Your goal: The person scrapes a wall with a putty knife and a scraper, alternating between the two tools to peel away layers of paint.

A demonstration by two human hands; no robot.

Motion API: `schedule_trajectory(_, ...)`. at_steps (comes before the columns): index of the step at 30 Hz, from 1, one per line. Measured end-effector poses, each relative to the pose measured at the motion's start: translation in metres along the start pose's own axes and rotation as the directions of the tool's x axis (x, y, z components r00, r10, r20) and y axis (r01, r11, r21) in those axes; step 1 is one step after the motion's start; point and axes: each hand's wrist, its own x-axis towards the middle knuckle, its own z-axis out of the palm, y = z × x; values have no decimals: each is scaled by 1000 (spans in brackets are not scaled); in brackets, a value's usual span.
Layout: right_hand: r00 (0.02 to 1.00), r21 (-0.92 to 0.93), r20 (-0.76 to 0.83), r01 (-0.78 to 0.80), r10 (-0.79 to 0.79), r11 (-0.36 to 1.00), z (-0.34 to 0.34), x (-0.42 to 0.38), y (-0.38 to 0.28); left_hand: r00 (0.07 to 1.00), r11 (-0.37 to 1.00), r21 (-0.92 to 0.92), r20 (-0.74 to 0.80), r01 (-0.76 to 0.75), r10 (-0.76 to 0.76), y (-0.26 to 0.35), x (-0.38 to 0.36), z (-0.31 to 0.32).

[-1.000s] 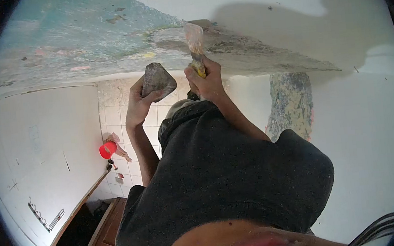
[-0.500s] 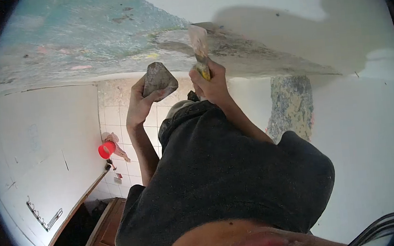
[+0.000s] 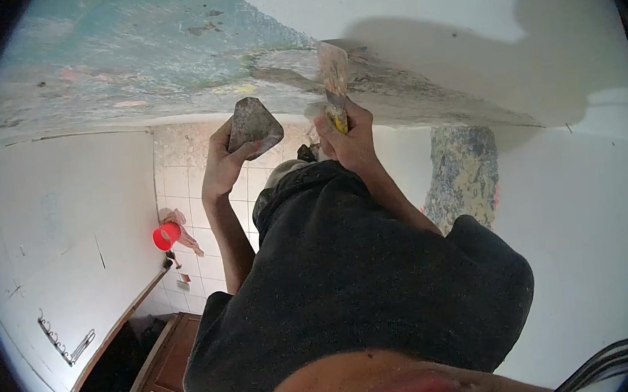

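In my right hand (image 3: 350, 137) is a putty knife (image 3: 334, 71) with a yellow handle and a smeared, wide blade. Its blade tip is at the wall (image 3: 168, 59), right by the edge between the peeled blue-grey patch and the white paint. My left hand (image 3: 223, 163) grips a grey, dirty flat plate (image 3: 254, 129) with angled corners, held a little way from the wall. Fingers wrap behind the plate and the thumb lies over its near edge.
A red bucket (image 3: 167, 236) stands on the tiled floor (image 3: 201, 187), with a pinkish cloth (image 3: 188, 239) beside it. A brown wooden cabinet (image 3: 168, 388) is at lower left, near a hook rack (image 3: 52, 338). Another scraped patch (image 3: 464, 171) marks the wall at right.
My right hand has shifted a little right and down in view with the putty knife. My left hand keeps the grey plate in nearly the same place.
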Motion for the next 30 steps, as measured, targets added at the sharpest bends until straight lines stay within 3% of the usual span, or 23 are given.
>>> schedule_trajectory(2, 998, 55, 48, -53, 51, 997, 2, -5, -3, 1000, 1000, -25, -9, -8, 7, -4, -2, 1)
schedule_trajectory(5, 999, 79, 46, -4, 0, 997, -1, 0, 3, 1000, 1000, 2, 8, -27, 27, -1, -1, 4)
schedule_trajectory(8, 999, 16, 26, -36, 35, 999, 0, -3, -4, 1000, 1000, -18, -11, 7, -8, 3, -1, 8)
schedule_trajectory(11, 996, -40, 25, 89, -88, 995, 6, 3, -6, 1000, 1000, -11, 21, -15, 15, 0, 3, 9)
schedule_trajectory(14, 995, -64, -44, 87, -90, 994, 4, 2, 12, 999, 1000, 2, 37, -22, 22, 1, 2, 9)
schedule_trajectory(17, 990, -35, 0, 139, -139, 990, 8, 5, -3, 1000, 1000, -8, 2, 2, -2, 1, -1, 9)
schedule_trajectory(21, 995, -43, -42, 88, -90, 995, 13, 5, 2, 1000, 1000, -4, -1, -2, 2, 3, -2, 7)
schedule_trajectory(26, 994, 59, 33, 103, -105, 993, 17, 5, -11, 1000, 1000, 0, -12, -1, 1, -10, -2, -1)
schedule_trajectory(29, 990, -45, -51, 130, -132, 991, 14, 4, 9, 1000, 1000, -6, -2, 9, -9, -2, -2, 0)
schedule_trajectory(30, 996, 43, -15, 88, -87, 995, 13, 0, 3, 1000, 1000, -16, -16, 2, -2, -3, -3, 0)
